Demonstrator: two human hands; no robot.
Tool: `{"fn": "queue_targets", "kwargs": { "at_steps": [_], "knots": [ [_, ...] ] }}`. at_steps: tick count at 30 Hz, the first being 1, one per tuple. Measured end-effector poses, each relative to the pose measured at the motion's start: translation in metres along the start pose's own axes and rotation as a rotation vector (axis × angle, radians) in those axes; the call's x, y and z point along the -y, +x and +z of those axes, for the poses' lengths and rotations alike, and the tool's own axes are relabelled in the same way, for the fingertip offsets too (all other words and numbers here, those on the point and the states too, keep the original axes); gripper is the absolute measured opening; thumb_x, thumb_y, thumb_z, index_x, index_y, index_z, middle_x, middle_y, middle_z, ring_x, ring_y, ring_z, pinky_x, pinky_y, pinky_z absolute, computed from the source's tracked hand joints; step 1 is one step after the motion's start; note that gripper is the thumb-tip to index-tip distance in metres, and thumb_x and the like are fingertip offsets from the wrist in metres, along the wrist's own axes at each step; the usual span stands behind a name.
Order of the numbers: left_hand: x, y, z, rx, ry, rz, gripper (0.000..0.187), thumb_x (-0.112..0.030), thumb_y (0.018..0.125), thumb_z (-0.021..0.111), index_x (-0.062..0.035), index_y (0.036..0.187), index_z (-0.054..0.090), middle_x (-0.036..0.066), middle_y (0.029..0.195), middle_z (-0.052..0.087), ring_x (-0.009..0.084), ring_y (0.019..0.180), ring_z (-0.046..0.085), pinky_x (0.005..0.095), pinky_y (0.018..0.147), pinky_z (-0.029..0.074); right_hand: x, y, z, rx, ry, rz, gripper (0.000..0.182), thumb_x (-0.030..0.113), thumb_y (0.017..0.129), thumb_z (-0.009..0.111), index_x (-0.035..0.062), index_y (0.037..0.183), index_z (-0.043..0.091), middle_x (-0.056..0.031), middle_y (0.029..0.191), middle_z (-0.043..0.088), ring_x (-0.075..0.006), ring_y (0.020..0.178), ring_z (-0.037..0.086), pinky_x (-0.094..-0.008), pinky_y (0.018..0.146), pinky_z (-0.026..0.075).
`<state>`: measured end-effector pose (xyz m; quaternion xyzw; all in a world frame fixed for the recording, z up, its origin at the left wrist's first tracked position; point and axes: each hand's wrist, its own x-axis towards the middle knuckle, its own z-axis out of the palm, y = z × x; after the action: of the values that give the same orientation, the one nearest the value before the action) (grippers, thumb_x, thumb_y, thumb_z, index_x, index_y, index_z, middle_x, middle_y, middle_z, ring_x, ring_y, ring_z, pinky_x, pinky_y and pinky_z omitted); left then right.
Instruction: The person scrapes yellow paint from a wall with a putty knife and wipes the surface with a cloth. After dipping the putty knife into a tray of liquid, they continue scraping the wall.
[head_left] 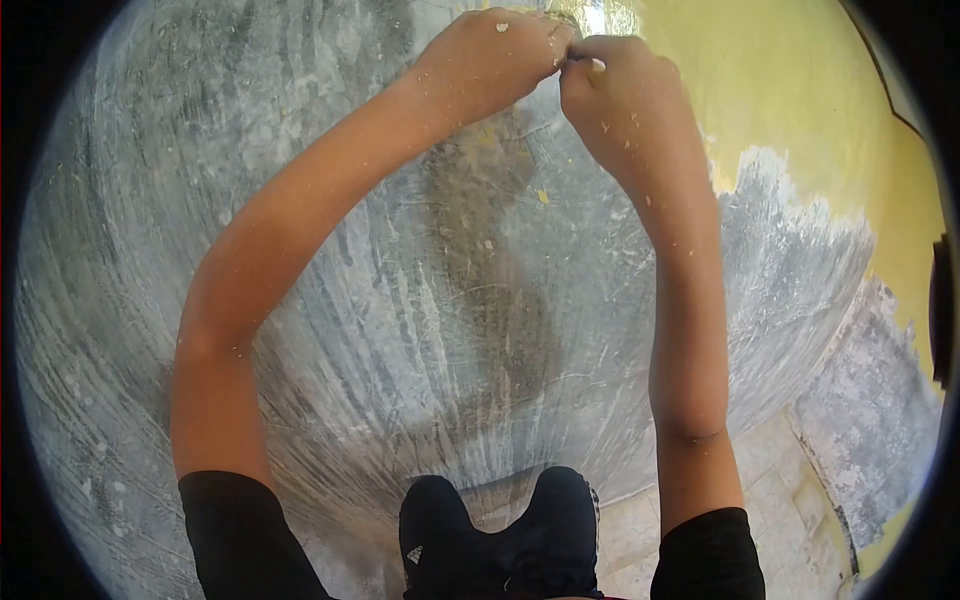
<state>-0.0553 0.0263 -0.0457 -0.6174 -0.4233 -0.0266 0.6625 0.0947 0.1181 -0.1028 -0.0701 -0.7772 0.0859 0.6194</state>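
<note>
At the top centre, my left hand [505, 55] and my right hand [625, 85] meet, both with fingers curled. Between their fingertips there may be something small and dark, too small to name. Behind them is a grey, streaked wall [380, 290], with yellow paint [790, 90] along its upper right. The paint's lower edge is ragged. Small pale flecks stick to the backs of both hands and to the forearms.
Below are my knees in dark trousers [500, 540], close to the wall's foot. Pale floor tiles [770, 500] lie at the lower right, beside another grey patch of wall [870, 410]. A dark object [941, 310] stands at the right edge.
</note>
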Motion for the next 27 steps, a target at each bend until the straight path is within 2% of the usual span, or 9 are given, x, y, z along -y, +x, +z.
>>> {"fn": "queue_targets", "kwargs": {
  "at_steps": [4, 6, 10, 12, 13, 15, 19, 22, 27],
  "knots": [
    [-0.001, 0.002, 0.014, 0.027, 0.119, 0.017, 0.008, -0.003, 0.091, 0.062, -0.0015, 0.098, 0.065, 0.015, 0.095, 0.069, 0.0312, 0.093, 0.073, 0.0395, 0.079, 0.060, -0.008, -0.008, 0.018, -0.181, 0.049, -0.087, 0.027, 0.017, 0.093, 0.059, 0.0008, 0.096, 0.080, -0.0289, 0.086, 0.074, -0.0495, 0.080, 0.072, -0.0551, 0.076, 0.059],
    [0.003, 0.007, 0.015, -0.041, 0.120, 0.010, 0.008, -0.004, 0.090, 0.062, -0.0014, 0.098, 0.065, 0.015, 0.095, 0.068, 0.0301, 0.095, 0.073, 0.0383, 0.080, 0.061, -0.007, -0.001, 0.020, -0.118, 0.034, 0.000, 0.035, 0.020, 0.093, 0.057, 0.0028, 0.115, 0.079, -0.0303, 0.096, 0.074, -0.0481, 0.087, 0.072, -0.0497, 0.083, 0.058],
    [0.014, 0.018, 0.010, -0.073, 0.015, 0.023, 0.008, -0.003, 0.091, 0.062, -0.0019, 0.097, 0.066, 0.014, 0.095, 0.070, 0.0310, 0.092, 0.074, 0.0389, 0.079, 0.061, -0.003, 0.013, 0.013, -0.196, 0.026, -0.076, 0.036, 0.021, 0.094, 0.058, 0.0028, 0.115, 0.079, -0.0292, 0.095, 0.075, -0.0468, 0.086, 0.073, -0.0488, 0.082, 0.058],
    [0.009, 0.018, 0.012, 0.054, -0.004, -0.041, 0.009, -0.002, 0.091, 0.062, -0.0026, 0.098, 0.067, 0.015, 0.092, 0.071, 0.0330, 0.088, 0.075, 0.0409, 0.076, 0.061, 0.005, 0.005, -0.003, -0.015, 0.112, 0.152, 0.036, 0.022, 0.093, 0.059, 0.0023, 0.114, 0.080, -0.0273, 0.093, 0.076, -0.0436, 0.084, 0.074, -0.0468, 0.082, 0.058],
    [0.006, 0.016, 0.012, 0.052, -0.007, -0.041, 0.009, -0.002, 0.091, 0.062, -0.0026, 0.098, 0.067, 0.015, 0.092, 0.071, 0.0330, 0.088, 0.075, 0.0409, 0.076, 0.061, 0.001, 0.003, -0.003, -0.014, 0.110, 0.153, 0.036, 0.022, 0.093, 0.059, 0.0023, 0.114, 0.080, -0.0273, 0.093, 0.076, -0.0436, 0.084, 0.074, -0.0468, 0.082, 0.058],
    [-0.003, 0.009, 0.015, 0.013, -0.010, -0.012, 0.007, -0.002, 0.091, 0.062, -0.0028, 0.096, 0.067, 0.016, 0.089, 0.072, 0.0346, 0.085, 0.075, 0.0432, 0.074, 0.061, -0.010, -0.004, -0.002, -0.099, -0.033, -0.001, 0.036, 0.023, 0.093, 0.060, 0.0019, 0.114, 0.080, -0.0260, 0.091, 0.077, -0.0404, 0.080, 0.075, -0.0447, 0.080, 0.059],
    [-0.001, 0.014, 0.012, 0.006, -0.028, -0.048, 0.006, -0.002, 0.091, 0.062, -0.0024, 0.094, 0.067, 0.017, 0.088, 0.072, 0.0342, 0.084, 0.075, 0.0432, 0.074, 0.061, -0.005, 0.001, -0.007, -0.076, -0.003, 0.056, 0.035, 0.024, 0.092, 0.061, 0.0021, 0.113, 0.080, -0.0259, 0.091, 0.077, -0.0403, 0.078, 0.075, -0.0442, 0.080, 0.059],
    [0.003, 0.012, 0.012, -0.041, -0.126, -0.041, 0.005, -0.001, 0.091, 0.062, -0.0019, 0.093, 0.066, 0.017, 0.088, 0.072, 0.0345, 0.083, 0.075, 0.0426, 0.072, 0.061, -0.007, 0.001, -0.004, -0.110, -0.031, -0.005, 0.034, 0.023, 0.093, 0.061, 0.0025, 0.112, 0.080, -0.0269, 0.091, 0.076, -0.0420, 0.077, 0.074, -0.0448, 0.079, 0.059],
    [-0.005, 0.009, 0.014, -0.075, 0.025, 0.039, 0.005, -0.001, 0.090, 0.062, -0.0018, 0.095, 0.064, 0.015, 0.087, 0.070, 0.0317, 0.083, 0.075, 0.0403, 0.070, 0.062, -0.016, -0.008, 0.010, -0.165, 0.007, -0.056, 0.032, 0.021, 0.094, 0.061, 0.0041, 0.113, 0.080, -0.0296, 0.089, 0.073, -0.0448, 0.079, 0.073, -0.0467, 0.077, 0.058]
  ]
}}
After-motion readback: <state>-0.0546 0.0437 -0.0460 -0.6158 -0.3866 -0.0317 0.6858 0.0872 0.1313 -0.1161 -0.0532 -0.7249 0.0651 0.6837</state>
